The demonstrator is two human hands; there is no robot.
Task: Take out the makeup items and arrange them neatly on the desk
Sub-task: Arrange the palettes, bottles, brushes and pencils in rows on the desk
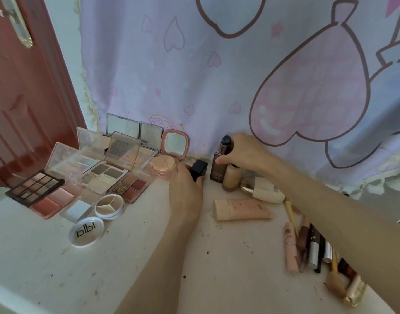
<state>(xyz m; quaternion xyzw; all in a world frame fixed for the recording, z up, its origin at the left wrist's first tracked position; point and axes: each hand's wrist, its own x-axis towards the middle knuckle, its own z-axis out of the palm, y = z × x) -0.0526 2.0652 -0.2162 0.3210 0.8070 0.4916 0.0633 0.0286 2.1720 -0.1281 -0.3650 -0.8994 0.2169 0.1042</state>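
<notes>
My left hand [185,189] grips a small black square-capped bottle [198,169] near the back of the white desk [58,257]. My right hand [242,152] holds a tall dark brown bottle [219,165] standing upright by the curtain. A beige foundation bottle [232,179] stands right beside it, with a cream and gold bottle [262,190] lying to its right. A pink tube [242,209] lies in front of them.
Several open eyeshadow palettes [36,186] and compacts [174,143] crowd the back left. A round concealer pot [109,206] and its lid [86,232] lie in front. Lip glosses, brushes and tubes [307,245] lie at the right under my right forearm. A printed curtain [217,75] hangs behind.
</notes>
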